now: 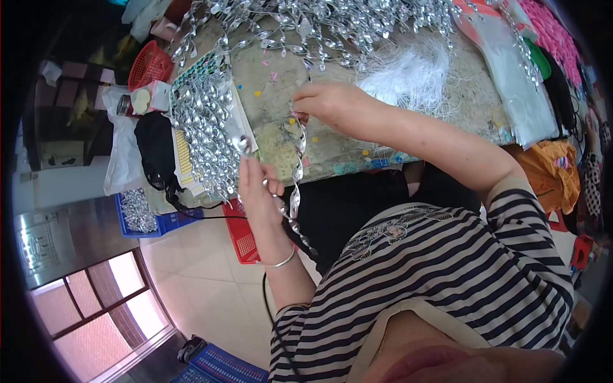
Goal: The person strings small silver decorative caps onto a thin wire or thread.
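A string of silver twisted foil pieces (297,171) hangs in front of the table's near edge. My right hand (332,105) pinches its upper end above the tabletop, fingertips pressed together beside a small pink bit. Lower and to the left, my left hand (257,185) has its fingers bent around another part of the silver string, which dangles beneath it. Close to my left hand lies a thick layer of similar silver twisted strings (207,124) on the table. What sits inside my right fingertips is hidden.
A heap of silver strings (319,25) covers the table's far side. White threads (408,73) lie beyond my right forearm. Clear plastic bags (511,83) rest at right. A red basket (150,66) and black cloth bag (156,150) stand left; a blue tray (169,223) sits lower.
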{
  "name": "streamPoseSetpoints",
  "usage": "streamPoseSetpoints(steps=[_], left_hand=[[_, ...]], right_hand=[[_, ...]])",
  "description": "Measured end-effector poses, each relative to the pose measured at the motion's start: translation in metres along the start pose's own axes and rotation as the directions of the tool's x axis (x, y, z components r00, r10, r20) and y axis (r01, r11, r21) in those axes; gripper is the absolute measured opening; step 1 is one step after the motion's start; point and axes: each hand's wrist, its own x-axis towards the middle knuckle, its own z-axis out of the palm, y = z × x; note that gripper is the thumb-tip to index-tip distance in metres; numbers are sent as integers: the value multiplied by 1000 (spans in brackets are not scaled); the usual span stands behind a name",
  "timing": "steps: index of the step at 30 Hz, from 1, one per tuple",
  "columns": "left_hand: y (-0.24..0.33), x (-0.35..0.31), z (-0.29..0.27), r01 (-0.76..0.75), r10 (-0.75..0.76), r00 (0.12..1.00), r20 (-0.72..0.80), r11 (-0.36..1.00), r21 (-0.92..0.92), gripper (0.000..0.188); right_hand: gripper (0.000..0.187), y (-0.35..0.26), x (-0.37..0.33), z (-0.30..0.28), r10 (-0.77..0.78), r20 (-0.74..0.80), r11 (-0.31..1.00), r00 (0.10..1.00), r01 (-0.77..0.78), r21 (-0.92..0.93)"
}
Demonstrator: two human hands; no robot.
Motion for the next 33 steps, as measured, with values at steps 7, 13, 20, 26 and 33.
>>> streamPoseSetpoints(steps=[7, 13, 20, 26, 33], left_hand=[[-7, -10, -18, -122, 122, 992, 0, 992, 25, 32], [-22, -23, -13, -14, 14, 1000, 2, 999, 32, 31], [-25, -39, -16, 156, -166, 986, 25, 958, 240, 24], [-36, -52, -28, 135, -138, 990, 16, 985, 107, 22], [-41, -66, -54, 136, -140, 990, 9, 977, 161, 22]], right_hand=[[18, 26, -5, 25, 126, 63, 992, 990, -127, 12], [17, 30, 1, 43, 157, 163, 982, 974, -136, -135], [14, 22, -3, 60, 147, 85, 972, 986, -127, -199], [16, 1, 1, 53, 58, 168, 985, 984, -29, -172], [39, 24, -2, 26, 148, -66, 979, 987, -156, -131]])
